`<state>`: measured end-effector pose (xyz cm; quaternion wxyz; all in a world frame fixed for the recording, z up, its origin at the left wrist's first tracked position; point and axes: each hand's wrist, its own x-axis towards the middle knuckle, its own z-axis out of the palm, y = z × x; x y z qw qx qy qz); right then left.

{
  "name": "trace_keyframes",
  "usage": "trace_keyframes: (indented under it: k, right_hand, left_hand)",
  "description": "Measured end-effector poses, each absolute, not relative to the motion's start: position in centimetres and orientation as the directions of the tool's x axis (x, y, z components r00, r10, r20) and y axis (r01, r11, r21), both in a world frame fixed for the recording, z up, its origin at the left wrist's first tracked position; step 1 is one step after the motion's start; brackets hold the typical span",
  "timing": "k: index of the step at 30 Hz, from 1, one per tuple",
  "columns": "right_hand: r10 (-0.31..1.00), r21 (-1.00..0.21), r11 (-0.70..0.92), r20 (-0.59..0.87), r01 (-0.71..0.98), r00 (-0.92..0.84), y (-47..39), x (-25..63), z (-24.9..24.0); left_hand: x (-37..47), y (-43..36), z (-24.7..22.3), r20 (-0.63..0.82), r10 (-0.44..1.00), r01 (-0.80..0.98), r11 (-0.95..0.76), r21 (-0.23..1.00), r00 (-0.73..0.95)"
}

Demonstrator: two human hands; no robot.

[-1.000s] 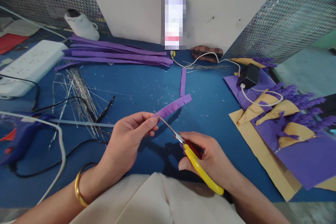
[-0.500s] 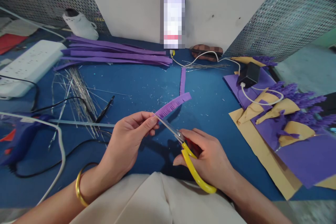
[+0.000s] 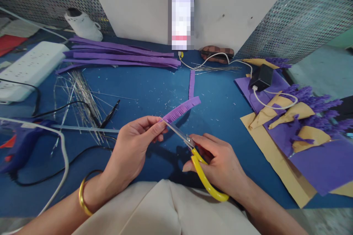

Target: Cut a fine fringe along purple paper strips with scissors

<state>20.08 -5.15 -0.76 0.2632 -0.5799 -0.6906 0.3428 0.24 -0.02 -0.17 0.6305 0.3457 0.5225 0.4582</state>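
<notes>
**Fringed strip pinched in left hand, scissor tips at its edge**

Purple strip (image 3: 180, 110) is over the mid-front of the blue table (image 3: 165, 88), angled up and away, far end free. Row of slits along its near edge. Left hand (image 3: 135, 147): thumb and forefinger pinch the near end, right by the blade tips, probably so the strip doesn't flex there. Right hand (image 3: 220, 158): fingers around the scissors (image 3: 209, 183), yellow handle toward the body, blades pointing at the left fingertips. That angle likely puts the blades across the strip. Blade gap too fine to call.

Just beyond the free end: a second, narrower-looking purple strip (image 3: 192, 84), flat on the table. Long purple strips (image 3: 124, 58) bundled at the back, likely to keep the middle open for handwork.

Left side: loose wires (image 3: 85, 99), blue glue gun (image 3: 24, 143), white power strip (image 3: 30, 69). Right side: paper-wrapped purple flowers (image 3: 317, 106) on purple sheets (image 3: 322, 165), with a tan sheet (image 3: 284, 169) underneath. Phone (image 3: 182, 22) upright against the white panel (image 3: 138, 3), presumably for easy viewing; its screen is blurred out.
</notes>
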Motion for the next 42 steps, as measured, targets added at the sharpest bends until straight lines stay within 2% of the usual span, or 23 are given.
trace_keyframes:
  k: [22,28,42]
  right_hand:
    - [0.979,-0.800,0.062,-0.067,0.597,-0.192,-5.20,19.93,-1.06]
    - [0.978,-0.796,0.066,-0.067,0.601,-0.195,-5.21,19.92,-1.10]
    - [0.964,-0.820,0.026,-0.130,0.572,-0.230,-5.17,20.03,-0.83]
  left_hand:
    - [0.07,0.01,-0.23,-0.368,0.930,-0.189,0.359,0.914,-0.011]
    - [0.13,-0.07,-0.30,-0.364,0.931,-0.153,0.365,0.918,0.034]
    - [0.03,0.17,-0.06,-0.397,0.913,-0.234,0.407,0.883,0.092]
